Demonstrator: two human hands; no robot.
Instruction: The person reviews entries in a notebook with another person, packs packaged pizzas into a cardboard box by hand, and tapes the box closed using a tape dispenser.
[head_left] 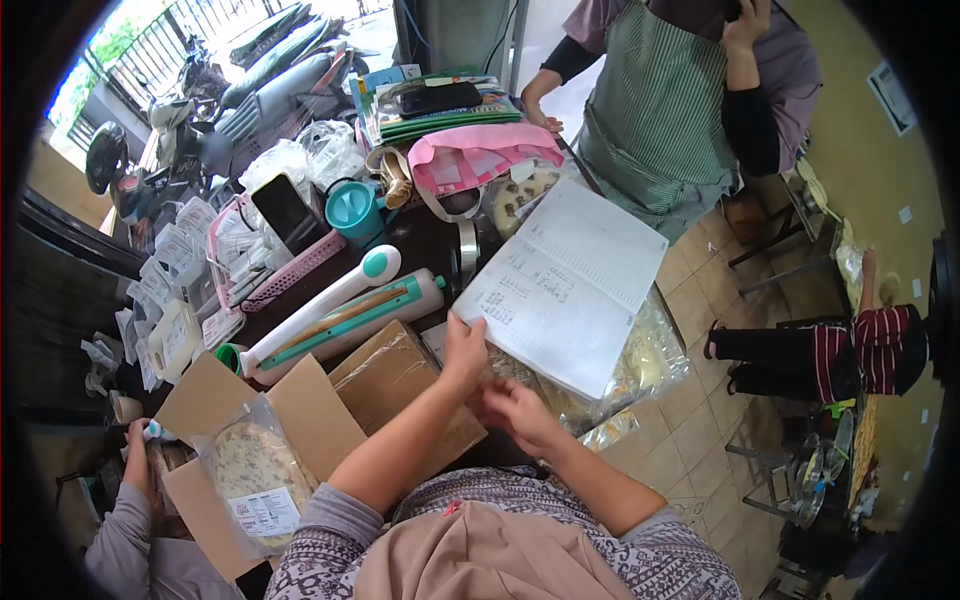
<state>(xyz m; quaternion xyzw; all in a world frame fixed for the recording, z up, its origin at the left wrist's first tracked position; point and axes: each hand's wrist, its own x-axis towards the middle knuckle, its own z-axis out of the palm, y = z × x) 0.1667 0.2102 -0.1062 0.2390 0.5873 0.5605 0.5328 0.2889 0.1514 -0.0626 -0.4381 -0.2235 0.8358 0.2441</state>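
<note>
"Where is the notebook (pixel 565 285)?"
"Open near the right edge of the desk (pixel 425 238), above some bagged food (pixel 650 362). My left grip (pixel 466 350) is clenched on its near-left corner."
"And your right grip (pixel 522 415)?"
"Its fingers are half curled, close to my left wrist. I can't tell whether they hold anything."
"What's around you?"
"The brown box (pixel 392 378) is by the near edge. Left of it is the carton (pixel 322 402), flaps open, with wrapped bread (pixel 250 465) in it. The sealer (pixel 350 320) lies beyond them. Past that I see the pink basket (pixel 292 273), a phone (pixel 284 213) resting on it, and the teal mug (pixel 352 210) beside it."
"Anyone across?"
"A person (pixel 650 110) in a striped apron, beyond the far edge."
</note>
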